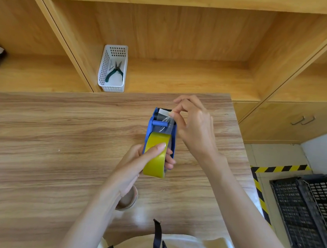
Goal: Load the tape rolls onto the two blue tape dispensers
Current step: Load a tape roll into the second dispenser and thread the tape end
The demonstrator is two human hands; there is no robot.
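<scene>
While left hand (134,165) grips glossy yellow roll (156,155), right hand (193,125) pinches clear tape (166,122).

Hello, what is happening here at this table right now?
A person is loading a yellow tape roll into a blue tape dispenser on the wooden table. The left hand grips the roll and dispenser, thumb on the roll. The right hand pinches the tape end near the cutter at the far end. A second tape roll lies under the left wrist. A white basket with pliers stands on the shelf.
</scene>
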